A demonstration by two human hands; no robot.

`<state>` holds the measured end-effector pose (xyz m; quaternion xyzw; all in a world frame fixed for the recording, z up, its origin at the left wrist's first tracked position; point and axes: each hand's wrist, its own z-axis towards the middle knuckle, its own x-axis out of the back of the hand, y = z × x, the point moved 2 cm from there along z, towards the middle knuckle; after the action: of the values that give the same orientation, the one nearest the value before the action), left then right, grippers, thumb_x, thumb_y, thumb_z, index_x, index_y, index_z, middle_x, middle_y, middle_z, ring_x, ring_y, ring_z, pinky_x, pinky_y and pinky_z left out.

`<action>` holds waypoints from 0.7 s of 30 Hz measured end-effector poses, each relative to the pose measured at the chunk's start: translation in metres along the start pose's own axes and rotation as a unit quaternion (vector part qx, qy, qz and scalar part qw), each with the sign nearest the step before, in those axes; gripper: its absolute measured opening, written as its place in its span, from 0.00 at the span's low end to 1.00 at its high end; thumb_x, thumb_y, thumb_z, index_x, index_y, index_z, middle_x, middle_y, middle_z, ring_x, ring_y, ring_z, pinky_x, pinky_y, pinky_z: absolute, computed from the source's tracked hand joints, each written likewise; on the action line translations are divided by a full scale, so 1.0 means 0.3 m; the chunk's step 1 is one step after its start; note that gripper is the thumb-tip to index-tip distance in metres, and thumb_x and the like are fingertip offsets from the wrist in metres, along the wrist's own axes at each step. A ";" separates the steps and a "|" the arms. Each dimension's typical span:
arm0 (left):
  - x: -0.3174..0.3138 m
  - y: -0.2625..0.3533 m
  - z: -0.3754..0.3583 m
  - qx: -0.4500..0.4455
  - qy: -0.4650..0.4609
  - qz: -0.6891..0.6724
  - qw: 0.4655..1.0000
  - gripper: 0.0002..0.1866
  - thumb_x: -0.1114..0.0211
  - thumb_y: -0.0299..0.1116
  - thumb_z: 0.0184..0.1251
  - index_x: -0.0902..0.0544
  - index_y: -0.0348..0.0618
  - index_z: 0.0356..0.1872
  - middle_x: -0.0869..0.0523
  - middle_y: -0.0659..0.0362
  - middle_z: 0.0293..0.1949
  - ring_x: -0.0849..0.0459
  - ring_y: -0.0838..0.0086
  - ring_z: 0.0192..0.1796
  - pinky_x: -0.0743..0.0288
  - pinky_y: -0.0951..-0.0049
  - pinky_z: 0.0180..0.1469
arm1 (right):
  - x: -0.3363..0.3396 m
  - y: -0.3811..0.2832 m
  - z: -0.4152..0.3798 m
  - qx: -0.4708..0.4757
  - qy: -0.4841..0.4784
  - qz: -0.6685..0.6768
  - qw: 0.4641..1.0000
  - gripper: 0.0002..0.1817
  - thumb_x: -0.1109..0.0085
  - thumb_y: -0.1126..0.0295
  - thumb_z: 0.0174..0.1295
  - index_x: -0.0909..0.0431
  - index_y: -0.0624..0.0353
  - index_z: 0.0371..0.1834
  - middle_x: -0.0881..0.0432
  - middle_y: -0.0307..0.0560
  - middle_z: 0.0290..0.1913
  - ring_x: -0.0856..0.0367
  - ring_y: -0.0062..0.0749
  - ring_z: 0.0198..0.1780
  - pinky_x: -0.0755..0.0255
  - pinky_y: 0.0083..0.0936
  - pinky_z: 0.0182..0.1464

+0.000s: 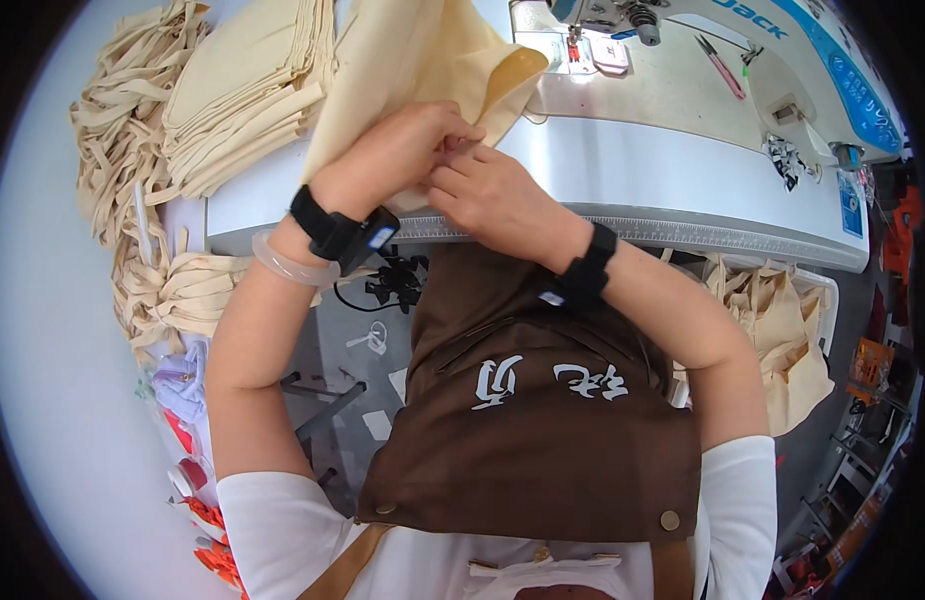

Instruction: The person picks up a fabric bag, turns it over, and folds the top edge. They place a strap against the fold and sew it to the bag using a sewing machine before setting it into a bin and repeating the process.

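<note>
My left hand [397, 150] is bent over the lower edge of a cream cloth piece [402, 60], which hangs over the front of the sewing table. Its fingers are closed on the cloth edge. Close against it, my right hand [497, 195] has its fingers curled together at the same edge, and the fingertips of the two hands nearly meet. What exactly lies between the fingertips is hidden. On the right the cloth curls into an open fold. Just beyond that fold stands the presser foot [574, 52] of a sewing machine [782, 50].
A stack of folded cream cloth [247, 90] lies left of the hands, beside heaped cloth straps [122, 120]. Pink-handled snips [722, 70] rest on the machine bed. A ruler strip [642, 232] runs along the table edge. A bin of cream cloth bags [782, 330] stands below right.
</note>
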<state>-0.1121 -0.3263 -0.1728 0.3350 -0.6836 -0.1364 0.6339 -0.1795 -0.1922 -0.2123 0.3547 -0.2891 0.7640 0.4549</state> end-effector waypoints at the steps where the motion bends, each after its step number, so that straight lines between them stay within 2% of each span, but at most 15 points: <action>1: -0.019 0.020 0.005 0.003 0.008 -0.003 1.000 0.13 0.33 0.21 0.62 0.14 0.38 0.48 0.19 0.57 0.32 0.22 0.73 0.34 0.27 0.75 0.39 | 0.028 0.010 -0.029 0.022 0.000 -0.003 1.000 0.07 0.43 0.71 0.48 0.24 0.58 0.32 0.24 0.41 0.36 0.22 0.34 0.43 0.28 0.28 0.46; 2: -0.043 0.034 0.016 -0.002 0.025 0.029 0.999 0.12 0.30 0.23 0.60 0.13 0.39 0.45 0.20 0.57 0.31 0.21 0.69 0.33 0.26 0.72 0.39 | 0.059 0.024 -0.058 0.045 0.000 -0.007 0.999 0.08 0.43 0.70 0.48 0.24 0.58 0.32 0.25 0.41 0.35 0.23 0.33 0.43 0.28 0.28 0.46; 5: -0.102 0.112 0.041 -0.136 0.109 0.142 0.974 0.13 0.28 0.25 0.57 0.14 0.39 0.45 0.21 0.56 0.32 0.20 0.63 0.33 0.25 0.67 0.39 | 0.166 0.059 -0.158 0.055 -0.049 -0.022 0.997 0.08 0.43 0.70 0.48 0.25 0.58 0.32 0.25 0.40 0.35 0.23 0.33 0.43 0.28 0.28 0.47; 6: -0.136 0.130 0.047 -0.112 0.129 0.121 0.978 0.14 0.26 0.29 0.51 0.13 0.43 0.42 0.20 0.55 0.36 0.21 0.57 0.45 0.25 0.61 0.45 | 0.204 0.075 -0.188 0.045 -0.062 -0.027 0.997 0.07 0.43 0.70 0.48 0.24 0.58 0.31 0.25 0.39 0.35 0.23 0.33 0.43 0.28 0.28 0.47; 8: -0.175 0.197 0.057 -0.070 0.161 0.119 0.977 0.15 0.26 0.30 0.51 0.14 0.43 0.43 0.20 0.55 0.37 0.21 0.57 0.45 0.25 0.60 0.45 | 0.267 0.102 -0.242 0.021 -0.091 -0.037 0.995 0.05 0.43 0.70 0.50 0.23 0.57 0.30 0.25 0.39 0.35 0.24 0.32 0.42 0.29 0.27 0.48; 10: -0.220 0.237 0.069 -0.046 0.201 0.115 0.972 0.17 0.25 0.31 0.52 0.15 0.42 0.45 0.20 0.55 0.39 0.22 0.56 0.46 0.25 0.58 0.45 | 0.307 0.121 -0.284 -0.031 -0.073 -0.020 0.997 0.05 0.42 0.72 0.52 0.23 0.59 0.32 0.24 0.40 0.36 0.24 0.35 0.43 0.28 0.29 0.49; 13: -0.266 0.258 0.074 -0.018 0.253 0.077 0.964 0.19 0.26 0.29 0.55 0.15 0.40 0.50 0.21 0.55 0.38 0.23 0.58 0.44 0.27 0.62 0.47 | 0.351 0.134 -0.301 -0.123 -0.019 0.028 0.992 0.07 0.41 0.75 0.55 0.22 0.63 0.38 0.22 0.43 0.40 0.22 0.39 0.45 0.26 0.34 0.50; 17: -0.275 0.267 0.066 -0.003 0.260 0.070 0.963 0.20 0.26 0.28 0.56 0.17 0.39 0.52 0.20 0.55 0.38 0.23 0.58 0.44 0.27 0.62 0.48 | 0.291 0.148 -0.277 -0.214 0.086 0.062 0.971 0.11 0.41 0.77 0.61 0.22 0.67 0.46 0.19 0.50 0.50 0.20 0.46 0.52 0.24 0.38 0.53; 21: -0.259 0.268 0.047 0.014 0.253 0.027 0.967 0.24 0.27 0.28 0.56 0.19 0.39 0.56 0.19 0.54 0.41 0.22 0.58 0.46 0.28 0.62 0.50 | 0.206 0.142 -0.275 -0.258 0.069 0.045 0.963 0.17 0.40 0.77 0.62 0.23 0.68 0.55 0.21 0.53 0.58 0.21 0.47 0.59 0.24 0.35 0.58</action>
<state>-0.1507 -0.2213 -0.1863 0.3487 -0.5114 -0.0201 0.7852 -0.2616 -0.1168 -0.2155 0.1585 -0.4597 0.7057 0.5153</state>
